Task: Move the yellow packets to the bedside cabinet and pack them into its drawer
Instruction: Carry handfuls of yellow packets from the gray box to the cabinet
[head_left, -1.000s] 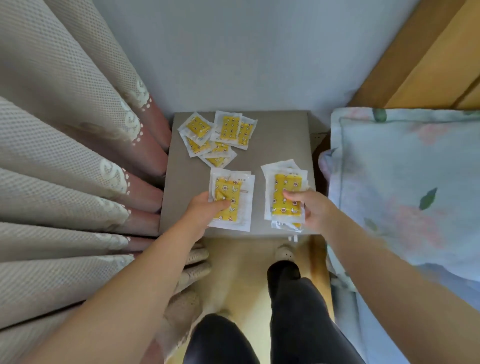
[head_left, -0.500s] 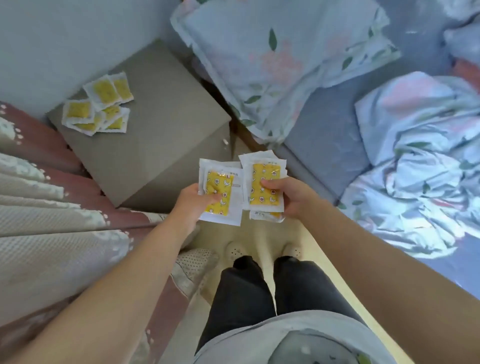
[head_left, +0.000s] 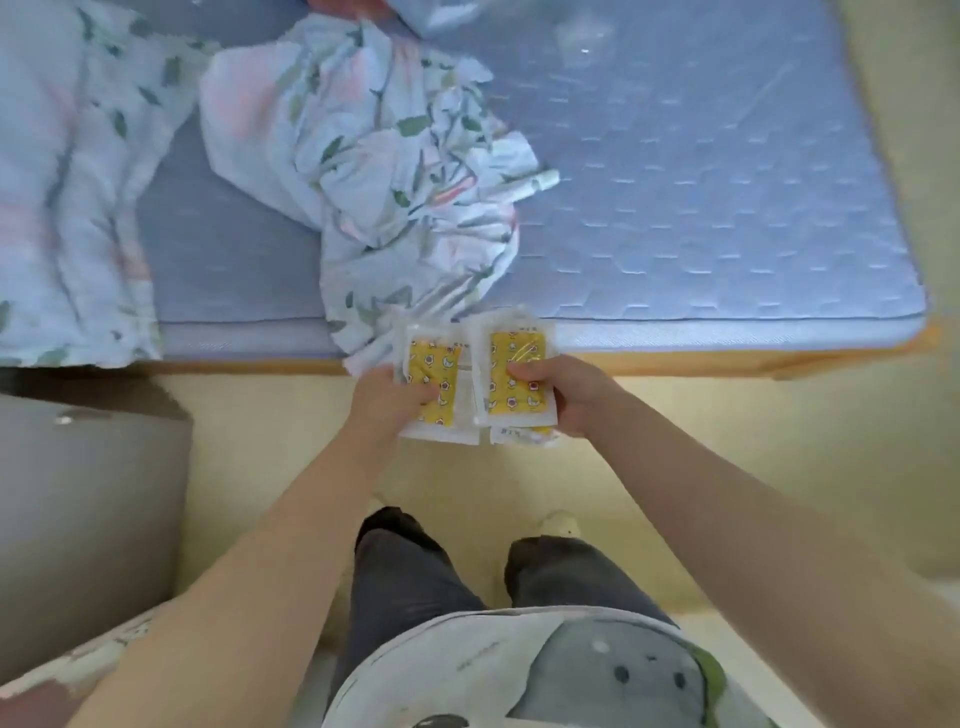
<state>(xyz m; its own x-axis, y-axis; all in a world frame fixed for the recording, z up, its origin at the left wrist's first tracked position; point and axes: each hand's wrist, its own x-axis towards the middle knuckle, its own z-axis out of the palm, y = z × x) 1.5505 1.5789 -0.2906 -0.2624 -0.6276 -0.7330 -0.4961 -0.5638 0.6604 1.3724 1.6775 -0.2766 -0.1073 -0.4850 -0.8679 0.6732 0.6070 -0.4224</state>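
Grey cabinet (head_left: 88, 519) sat far left; no drawer visible. Floral bedding (head_left: 395, 182) lay crumpled on the bed behind. Left hand (head_left: 387, 400) pinched the first stack of yellow packets (head_left: 434, 384), thumb across the top one, probably to stop the slick sleeves fanning out in transit. Second stack (head_left: 517, 374) was just beside it, clamped likewise by the right hand (head_left: 566, 395). Both were held over the floor at the edge of the mattress (head_left: 727, 208). Margin print blurred; no brand legible.
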